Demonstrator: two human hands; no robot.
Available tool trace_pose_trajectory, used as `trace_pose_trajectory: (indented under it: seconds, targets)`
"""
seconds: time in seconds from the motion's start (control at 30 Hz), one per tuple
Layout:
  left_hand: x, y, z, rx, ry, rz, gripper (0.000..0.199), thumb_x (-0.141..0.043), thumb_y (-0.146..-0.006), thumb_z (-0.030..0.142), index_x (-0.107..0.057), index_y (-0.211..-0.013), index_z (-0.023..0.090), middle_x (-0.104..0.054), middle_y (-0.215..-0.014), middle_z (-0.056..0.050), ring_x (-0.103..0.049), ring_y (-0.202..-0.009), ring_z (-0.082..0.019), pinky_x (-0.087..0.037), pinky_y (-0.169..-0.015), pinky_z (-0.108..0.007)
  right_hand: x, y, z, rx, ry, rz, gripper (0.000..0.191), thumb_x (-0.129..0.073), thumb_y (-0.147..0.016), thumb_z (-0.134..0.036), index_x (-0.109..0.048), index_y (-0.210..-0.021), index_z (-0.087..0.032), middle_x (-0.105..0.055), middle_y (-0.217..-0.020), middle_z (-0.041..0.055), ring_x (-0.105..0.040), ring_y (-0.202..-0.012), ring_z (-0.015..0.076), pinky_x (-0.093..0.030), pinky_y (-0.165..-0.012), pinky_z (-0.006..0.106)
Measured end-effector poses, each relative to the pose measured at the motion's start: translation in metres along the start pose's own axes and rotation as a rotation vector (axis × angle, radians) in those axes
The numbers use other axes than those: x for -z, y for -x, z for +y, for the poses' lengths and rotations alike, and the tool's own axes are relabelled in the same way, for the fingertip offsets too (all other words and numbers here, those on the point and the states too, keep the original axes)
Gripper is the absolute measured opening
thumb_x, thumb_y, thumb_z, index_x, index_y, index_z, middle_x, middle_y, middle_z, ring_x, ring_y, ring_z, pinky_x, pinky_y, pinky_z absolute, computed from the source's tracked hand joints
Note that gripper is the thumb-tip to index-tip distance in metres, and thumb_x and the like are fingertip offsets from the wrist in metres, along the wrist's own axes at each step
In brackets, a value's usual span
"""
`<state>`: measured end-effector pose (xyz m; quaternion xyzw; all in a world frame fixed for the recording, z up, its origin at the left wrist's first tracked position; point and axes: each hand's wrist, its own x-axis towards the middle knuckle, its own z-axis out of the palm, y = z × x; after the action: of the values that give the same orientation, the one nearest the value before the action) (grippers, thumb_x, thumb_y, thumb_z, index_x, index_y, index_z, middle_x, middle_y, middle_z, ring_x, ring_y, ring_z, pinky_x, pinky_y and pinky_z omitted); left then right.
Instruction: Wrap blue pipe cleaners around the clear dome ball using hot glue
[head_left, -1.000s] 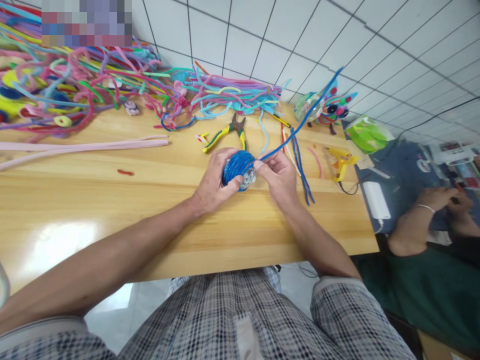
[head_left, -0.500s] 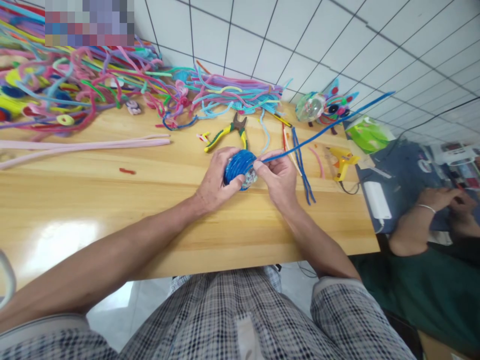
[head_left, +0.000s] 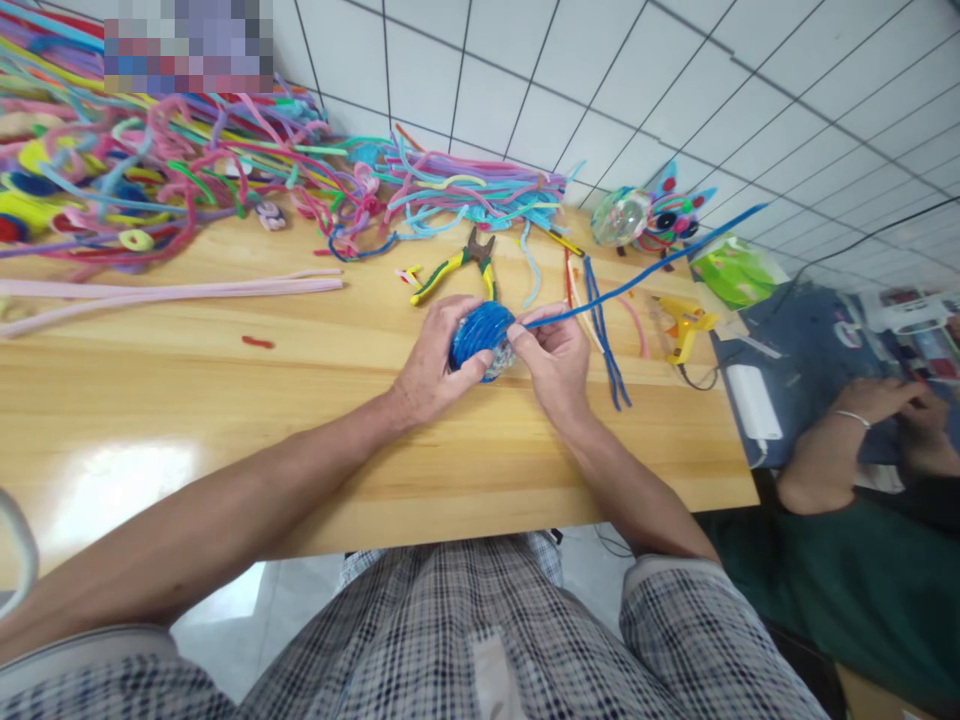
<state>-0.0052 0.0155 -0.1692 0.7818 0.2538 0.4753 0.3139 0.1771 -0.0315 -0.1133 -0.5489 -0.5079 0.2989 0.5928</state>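
Note:
My left hand (head_left: 442, 355) is wrapped round a ball (head_left: 480, 335) whose upper left is covered in turns of blue pipe cleaner. On its lower right a clear, speckled part still shows. Between the thumb and finger of my right hand (head_left: 555, 355) is pinched a long blue pipe cleaner (head_left: 645, 285), close to where it meets the ball. Its free end slants up to the right. Just beyond the ball lie pliers (head_left: 454, 270) with yellow-and-green handles. Two or so loose blue pipe cleaners (head_left: 606, 340) rest right of my right hand.
Heaped pipe cleaners (head_left: 187, 170) fill the back left, with a bundle (head_left: 480, 185) along the wall. A yellow glue gun (head_left: 684, 325), a green packet (head_left: 739, 272) and a fuzzy figure (head_left: 671, 220) stand right. A co-worker's hands (head_left: 885, 405) are at the neighbouring table.
The free end of the blue pipe cleaner has swung slightly down and to the left. My hands have kept nearly the same hold on the ball and the strand.

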Motion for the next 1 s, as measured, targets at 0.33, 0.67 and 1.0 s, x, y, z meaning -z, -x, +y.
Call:
trace_pose_trajectory:
  seconds: [0.33,0.67,1.0]
  targets:
    - [-0.0049,-0.0003,-0.0003,0.036,0.076,0.082,0.056,-0.065,-0.111,0.063,-0.056,-0.150,0.024,-0.064,-0.150,-0.016,-0.064,-0.145,-0.033,-0.053,-0.126,-0.054,-0.0037,0.0056,-0.0042,-0.015,0.026,-0.001,0.024,-0.081,-0.086,-0.040,-0.061,-0.091,-0.028,-0.066,-0.077,-0.0059,-0.060,-0.067,0.0129,-0.052,-0.062,0.028]
    - [-0.0049,0.0008,0.0033,0.085,0.112,0.064,0.056,-0.063,-0.110,0.063,-0.054,-0.149,0.023,-0.063,-0.149,-0.017,-0.064,-0.144,-0.033,-0.054,-0.126,-0.054,-0.0019,0.0041,-0.0042,-0.070,0.020,-0.042,0.029,-0.084,-0.084,-0.042,-0.061,-0.095,-0.028,-0.065,-0.076,-0.0076,-0.062,-0.065,0.0124,-0.054,-0.062,0.028]
    - [-0.0037,0.0008,0.0050,0.118,0.116,0.048,0.056,-0.063,-0.108,0.064,-0.053,-0.148,0.025,-0.063,-0.149,-0.017,-0.064,-0.143,-0.033,-0.054,-0.126,-0.055,-0.0005,0.0009,-0.0054,-0.135,-0.034,-0.075,0.031,-0.087,-0.078,-0.041,-0.063,-0.093,-0.027,-0.068,-0.076,-0.0081,-0.063,-0.068,0.0121,-0.054,-0.065,0.027]
